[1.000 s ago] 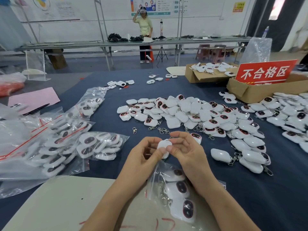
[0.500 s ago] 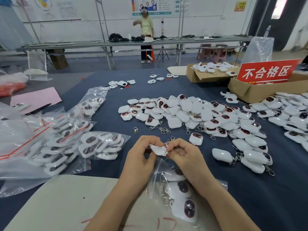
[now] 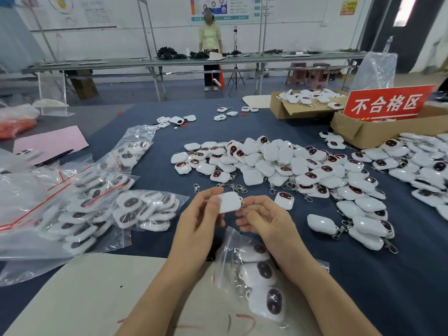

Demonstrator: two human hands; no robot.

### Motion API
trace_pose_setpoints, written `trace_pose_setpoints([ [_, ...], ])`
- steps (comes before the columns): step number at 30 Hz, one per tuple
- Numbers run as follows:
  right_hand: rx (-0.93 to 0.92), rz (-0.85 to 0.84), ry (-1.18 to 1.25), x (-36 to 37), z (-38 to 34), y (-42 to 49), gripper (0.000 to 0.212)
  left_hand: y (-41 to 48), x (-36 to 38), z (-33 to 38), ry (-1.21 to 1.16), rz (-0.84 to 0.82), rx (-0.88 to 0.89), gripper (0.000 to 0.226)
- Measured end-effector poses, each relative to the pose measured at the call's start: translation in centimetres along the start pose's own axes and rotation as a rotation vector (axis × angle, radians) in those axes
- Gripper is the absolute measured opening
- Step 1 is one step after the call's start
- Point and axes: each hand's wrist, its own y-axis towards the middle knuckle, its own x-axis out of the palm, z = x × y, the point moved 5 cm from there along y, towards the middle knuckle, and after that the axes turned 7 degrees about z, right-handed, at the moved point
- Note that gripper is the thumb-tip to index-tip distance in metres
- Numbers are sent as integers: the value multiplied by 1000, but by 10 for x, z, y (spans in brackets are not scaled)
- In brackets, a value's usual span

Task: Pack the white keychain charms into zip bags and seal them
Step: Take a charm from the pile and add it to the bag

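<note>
Just above the near tabletop (image 3: pixel 363 287), the left hand (image 3: pixel 203 221) pinches a white charm (image 3: pixel 229 202); the right hand (image 3: pixel 264 219) curls beside its ring — grip unclear. The zip bag (image 3: pixel 228 248) (three charms inside) slumps under the wrists, so the charm may miss its mouth.

White charm (image 3: pixel 229 202) being held blank side up near zip bag (image 3: pixel 225 257) containing three charms; loose charm pile (image 3: pixel 278 163) lying beyond.
</note>
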Motion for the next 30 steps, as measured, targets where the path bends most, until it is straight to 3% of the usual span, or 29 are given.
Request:
trace_pose_setpoints([
  [5,-48,-16,-69,3,-3,-3,26,11,-12,-7,-341,106,-237,31],
  [8,-131,-102,-208,9,-5,-6,53,14,-14,-7,-549,109,-328,23],
  [10,-226,-152,-334,14,-7,-9,68,14,-14,-5,-615,72,-333,30],
  [14,-336,-184,-465,17,-5,-10,69,12,-13,-3,-540,9,-287,32],
  [16,-325,-177,-468,16,-2,-9,63,12,-12,-4,-479,5,-271,41],
  [19,-294,-172,-447,16,1,-9,58,13,-13,-2,-522,-1,-258,36],
  [23,-321,-128,-438,18,-3,-7,54,12,-14,2,-502,-67,-389,34],
  [26,-339,-88,-451,17,-8,-5,52,9,-17,5,-342,-236,-443,30],
  [30,-321,-77,-429,15,-7,-5,53,0,-23,10,-82,-443,-500,42],
])
